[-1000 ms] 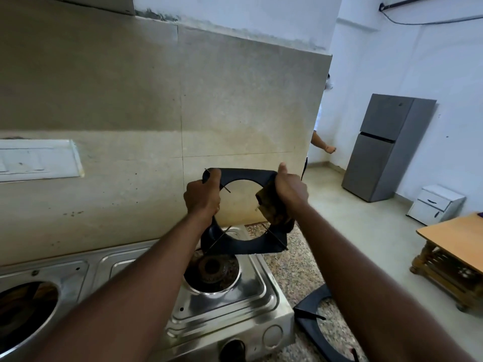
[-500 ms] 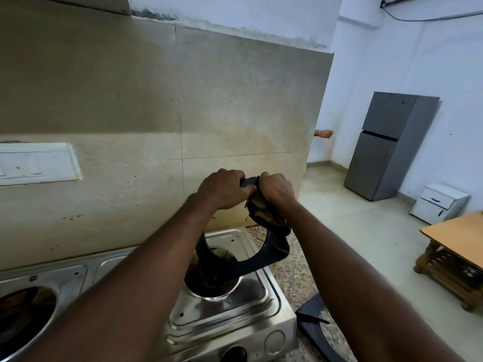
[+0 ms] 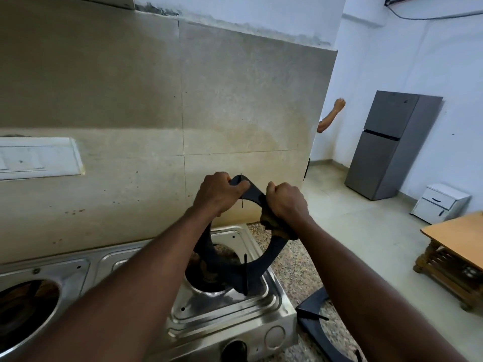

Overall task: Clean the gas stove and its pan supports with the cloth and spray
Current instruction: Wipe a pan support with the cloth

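A black pan support (image 3: 271, 253) is held upright above the right burner of the steel gas stove (image 3: 230, 312). My left hand (image 3: 218, 194) grips its top corner. My right hand (image 3: 286, 202) grips a brown cloth (image 3: 274, 226) wrapped round the support's right side. The right burner well (image 3: 209, 280) lies open below, partly hidden by the support. The left burner (image 3: 26, 307) shows at the frame's left edge. No spray bottle is in view.
A second black pan support (image 3: 318, 327) lies on the speckled counter (image 3: 295, 267) right of the stove. Tiled wall behind with a switch plate (image 3: 36, 158). Beyond the counter: another person's arm (image 3: 332, 114), a grey fridge (image 3: 386, 145), a white cabinet (image 3: 439, 203), a wooden table (image 3: 454, 231).
The pan support has been turned from facing me to nearly edge-on, then tilted back. My right hand with the cloth slid from the top corner down the right side.
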